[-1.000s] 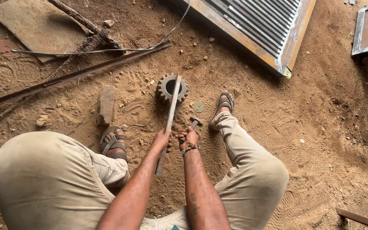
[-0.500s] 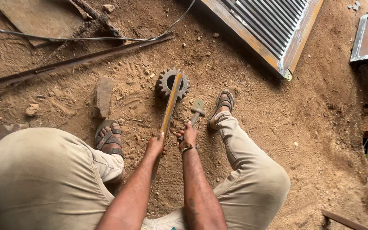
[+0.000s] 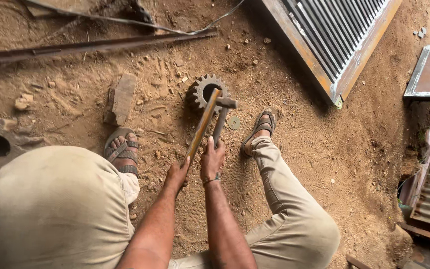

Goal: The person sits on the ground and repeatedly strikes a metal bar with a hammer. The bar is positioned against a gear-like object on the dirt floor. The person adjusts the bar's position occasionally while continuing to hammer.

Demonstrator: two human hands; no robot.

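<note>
One toothed gear (image 3: 207,91) lies on the dirt floor (image 3: 324,164) at upper centre. The left hand (image 3: 177,175) grips one flat metal bar (image 3: 202,124) reaching into it; the right hand (image 3: 212,159) grips one hammer (image 3: 221,117). One washer (image 3: 234,123) lies beside it, one stone (image 3: 121,98) to the left.

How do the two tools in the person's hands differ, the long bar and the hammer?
The long bar in the left hand is straight, plain and yellowish brown; the hammer in the right hand is darker, with a metal crosswise head. The bar looks longer, its tip at the gear; the hammer head is beside that tip. Both slant toward the gear.
</note>
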